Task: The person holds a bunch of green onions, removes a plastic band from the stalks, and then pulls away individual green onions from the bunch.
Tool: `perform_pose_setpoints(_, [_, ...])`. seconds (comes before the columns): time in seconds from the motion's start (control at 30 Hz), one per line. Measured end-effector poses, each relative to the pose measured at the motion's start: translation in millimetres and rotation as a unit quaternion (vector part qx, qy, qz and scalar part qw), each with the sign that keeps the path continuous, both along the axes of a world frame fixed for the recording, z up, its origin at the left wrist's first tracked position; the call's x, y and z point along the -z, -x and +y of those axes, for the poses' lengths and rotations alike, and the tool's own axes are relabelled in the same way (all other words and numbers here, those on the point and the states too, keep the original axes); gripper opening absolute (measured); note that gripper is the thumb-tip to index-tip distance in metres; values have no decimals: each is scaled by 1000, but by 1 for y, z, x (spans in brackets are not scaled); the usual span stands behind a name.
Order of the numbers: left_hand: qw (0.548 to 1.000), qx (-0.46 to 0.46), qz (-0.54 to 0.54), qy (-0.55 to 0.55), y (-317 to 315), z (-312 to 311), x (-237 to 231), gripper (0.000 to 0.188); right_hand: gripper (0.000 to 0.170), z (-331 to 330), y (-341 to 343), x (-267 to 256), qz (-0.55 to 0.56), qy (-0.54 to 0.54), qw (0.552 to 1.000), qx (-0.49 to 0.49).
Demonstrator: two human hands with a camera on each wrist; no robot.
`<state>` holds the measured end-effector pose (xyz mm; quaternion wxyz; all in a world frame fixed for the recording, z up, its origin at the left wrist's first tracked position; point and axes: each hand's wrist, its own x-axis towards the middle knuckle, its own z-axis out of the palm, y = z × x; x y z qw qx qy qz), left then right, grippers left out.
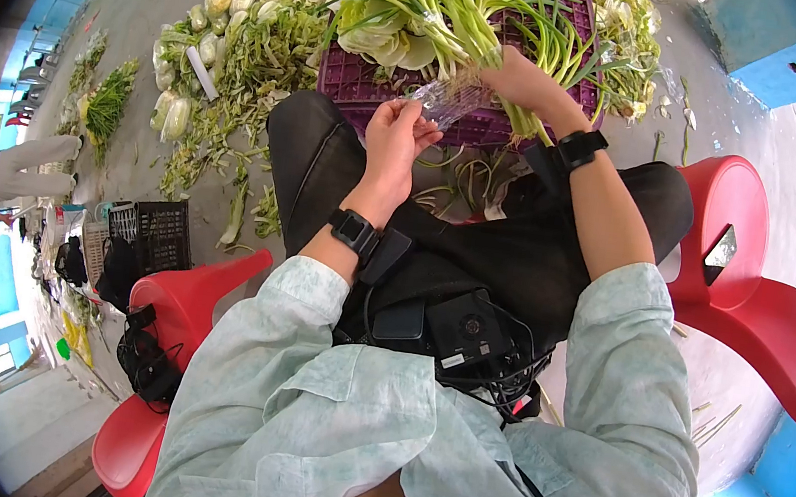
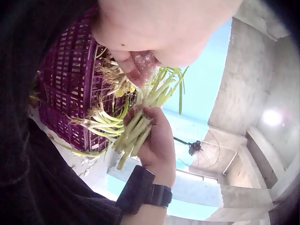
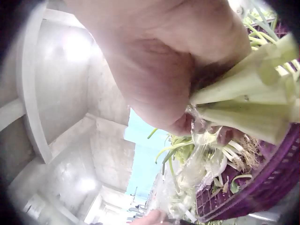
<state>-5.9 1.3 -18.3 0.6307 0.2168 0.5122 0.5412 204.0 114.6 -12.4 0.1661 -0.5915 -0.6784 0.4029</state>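
In the head view my right hand grips a bunch of pale green stalks over a purple plastic crate. Their cut ends stick out of that fist in the left wrist view. Clear plastic film stretches from the stalks to my left hand, which pinches its edge between thumb and fingers. Up close, the film lies crumpled against the right fingers and the stalks. On the crate rest long spring onions with stringy roots, beside a leafy cabbage-like head.
Heaps of trimmed leaves cover the floor left of the crate, with more leaves behind it. A red stool stands at my right, another red seat at my left. Far left are a black crate and a person.
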Motion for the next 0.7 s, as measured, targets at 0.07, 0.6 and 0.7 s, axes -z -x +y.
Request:
perform_pose_setpoints(0.07, [999,16,2,-29,-2,0,-3,12,73,-2,1,-1,-32,4,999,-2])
perform_pose_setpoints(0.6, [997,-70,-7,-7,4,1,2,12,42,0,0,-2,175,113,977,48])
perform_pose_setpoints(0.7, [997,-69,-6,-15,4,2,4,14,35,3,-1,5,201,97,971,90])
